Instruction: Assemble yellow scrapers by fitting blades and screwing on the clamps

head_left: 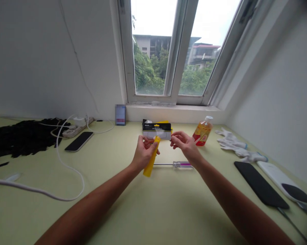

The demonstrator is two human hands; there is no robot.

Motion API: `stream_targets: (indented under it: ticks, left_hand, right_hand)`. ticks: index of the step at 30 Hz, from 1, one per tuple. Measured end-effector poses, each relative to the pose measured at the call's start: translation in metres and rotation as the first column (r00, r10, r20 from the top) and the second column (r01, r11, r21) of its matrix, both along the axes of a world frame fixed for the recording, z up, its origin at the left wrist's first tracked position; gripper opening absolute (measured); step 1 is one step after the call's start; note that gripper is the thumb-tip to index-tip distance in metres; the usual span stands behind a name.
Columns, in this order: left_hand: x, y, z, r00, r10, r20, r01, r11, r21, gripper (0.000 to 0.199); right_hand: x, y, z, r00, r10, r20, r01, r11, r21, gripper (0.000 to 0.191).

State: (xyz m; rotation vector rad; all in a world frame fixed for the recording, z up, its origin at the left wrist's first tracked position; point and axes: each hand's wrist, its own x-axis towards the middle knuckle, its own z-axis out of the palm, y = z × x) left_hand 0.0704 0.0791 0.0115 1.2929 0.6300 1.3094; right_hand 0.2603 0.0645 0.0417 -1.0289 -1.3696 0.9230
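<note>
My left hand point(144, 153) is closed around a flat yellow strip point(151, 162), which slants down toward me over the table. To its right, my right hand point(183, 143) has its fingers curled with the tips close together near the corner of a box; whatever lies between them is too small to make out. The black and white box point(157, 131) is just behind both hands, with something yellow behind it. A screwdriver with a clear and purple handle point(183, 165) lies beneath the hands, its shaft reaching left behind the yellow strip.
A bottle of orange-red liquid point(202, 131) and white gloves point(235, 146) are at right, near a black power bank point(260, 183). Leftward are a phone point(79, 141), power strip point(78, 128), white cable point(83, 185) and black pile point(22, 136).
</note>
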Motion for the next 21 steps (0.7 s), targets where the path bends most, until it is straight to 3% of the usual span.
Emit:
stream_targets:
  ticks: [7, 13, 15, 18, 21]
  left_hand:
    - [-0.008, 0.01, 0.006, 0.995, 0.008, 0.103, 0.011, 0.985, -0.174, 0.076]
    - [-0.01, 0.016, 0.008, 0.987, -0.075, 0.143, 0.088, 0.992, -0.086, 0.055]
    - [-0.012, 0.016, 0.011, 0.99, -0.08, 0.114, 0.085, 0.995, -0.046, 0.062]
    - [-0.014, 0.011, 0.017, 0.989, -0.144, 0.042, 0.143, 0.989, 0.029, 0.084]
    - [-0.014, 0.001, 0.023, 0.971, -0.237, -0.037, 0.239, 0.969, 0.065, 0.093]
  right_hand:
    - [-0.007, -0.001, -0.01, 0.969, 0.202, 0.14, -0.198, 0.979, -0.043, 0.033]
    - [-0.003, -0.002, -0.007, 0.947, 0.267, 0.178, -0.256, 0.963, -0.087, 0.033]
    - [0.004, -0.001, -0.003, 0.956, 0.273, 0.107, -0.26, 0.958, -0.119, 0.037]
    - [0.013, 0.0, 0.006, 0.984, 0.175, -0.047, -0.18, 0.966, -0.185, 0.042]
    - [0.017, -0.004, 0.013, 0.989, 0.14, -0.055, -0.149, 0.962, -0.23, 0.046]
